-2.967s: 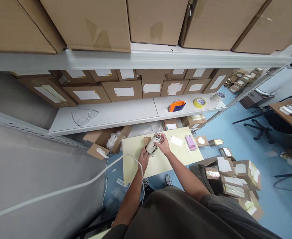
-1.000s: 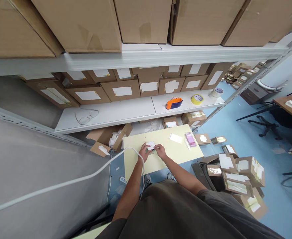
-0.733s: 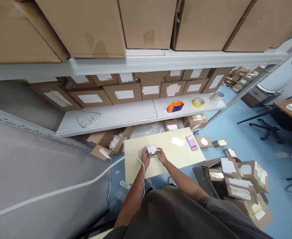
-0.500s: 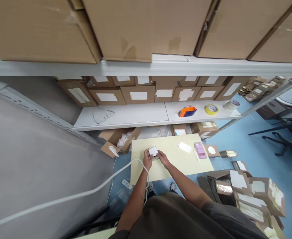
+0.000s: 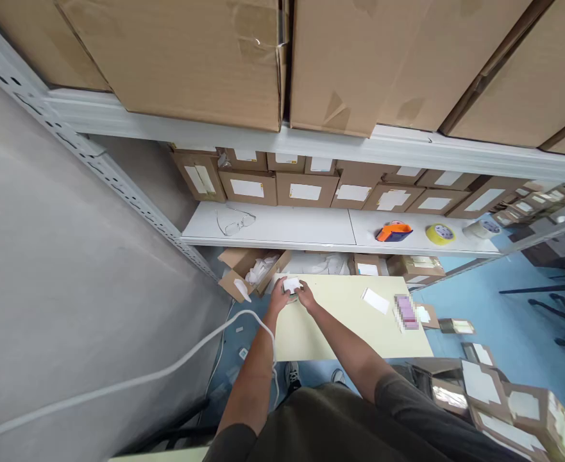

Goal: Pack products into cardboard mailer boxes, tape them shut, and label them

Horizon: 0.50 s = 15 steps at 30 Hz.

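Note:
A small white box-like thing [image 5: 291, 285] is held between my two hands over the far left corner of the pale yellow table [image 5: 340, 321]. My left hand [image 5: 278, 297] grips its left side, with the thumb near the front. My right hand [image 5: 306, 296] closes on its right side with the fingertips. Something darker shows just below the white thing, too small to make out. Farther right on the table lie a white rectangular piece [image 5: 375, 301] and a blurred purple pack [image 5: 406, 312].
An open carton [image 5: 251, 269] with white wrapping stands left of the table. On the shelf [image 5: 286, 230] lie glasses [image 5: 240, 224], an orange and blue tape dispenser [image 5: 394, 231] and tape rolls [image 5: 440, 234]. A white cable [image 5: 167, 372] crosses by my left arm. Cartons [image 5: 517, 404] pile up at right.
The view has swung left, so the shelf and table sit farther right. Both hands, still on the white thing, have shifted toward the table's far left corner.

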{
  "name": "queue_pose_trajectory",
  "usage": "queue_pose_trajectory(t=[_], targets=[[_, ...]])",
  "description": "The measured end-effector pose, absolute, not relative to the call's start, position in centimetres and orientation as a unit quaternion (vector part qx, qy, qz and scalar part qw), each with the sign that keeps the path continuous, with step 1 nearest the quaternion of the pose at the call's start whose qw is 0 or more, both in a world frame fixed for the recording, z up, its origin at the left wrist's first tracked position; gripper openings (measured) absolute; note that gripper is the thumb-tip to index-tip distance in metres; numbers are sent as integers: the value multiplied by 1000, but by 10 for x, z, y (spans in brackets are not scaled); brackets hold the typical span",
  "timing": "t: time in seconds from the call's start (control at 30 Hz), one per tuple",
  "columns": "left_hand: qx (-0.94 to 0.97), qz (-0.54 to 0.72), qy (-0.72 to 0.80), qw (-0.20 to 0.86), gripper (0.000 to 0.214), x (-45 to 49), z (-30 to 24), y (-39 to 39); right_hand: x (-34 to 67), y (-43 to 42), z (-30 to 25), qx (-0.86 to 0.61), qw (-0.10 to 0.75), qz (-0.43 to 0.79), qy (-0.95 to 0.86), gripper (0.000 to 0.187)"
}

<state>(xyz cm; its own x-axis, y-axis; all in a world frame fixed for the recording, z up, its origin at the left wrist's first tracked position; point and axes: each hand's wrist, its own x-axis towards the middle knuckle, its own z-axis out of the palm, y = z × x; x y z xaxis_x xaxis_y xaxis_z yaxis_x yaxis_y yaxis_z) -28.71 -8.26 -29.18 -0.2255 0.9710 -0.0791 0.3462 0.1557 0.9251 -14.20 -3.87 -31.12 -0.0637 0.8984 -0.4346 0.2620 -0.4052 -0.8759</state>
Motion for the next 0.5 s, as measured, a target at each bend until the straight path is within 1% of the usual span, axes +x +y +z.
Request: queue_pose_trajectory(t=[0.1, 0.17, 0.27, 0.37, 0.43, 0.5], targets=[[448, 408, 684, 407, 54, -281, -285, -77, -131, -42, -308, -608, 269, 566, -487, 60], [450, 410, 685, 401, 49, -280, -280, -75, -126, -44, -305, -605, 263, 561, -499, 62], [473, 427, 682, 357, 41, -283, -273, -74, -124, -45, -300, -618, 261, 549, -498, 64], [483, 463, 688, 282, 29, -284, -263, -73, -121, -45, -295, -623, 271, 551, -485, 63], [466, 495, 695, 235, 19, -279, -255, -68, -115, -44, -290, -615, 289, 556, -479, 60], [454, 534, 679, 218, 19, -267, -246, -61, -104, -42, -282, -606, 318, 556, -472, 58]])
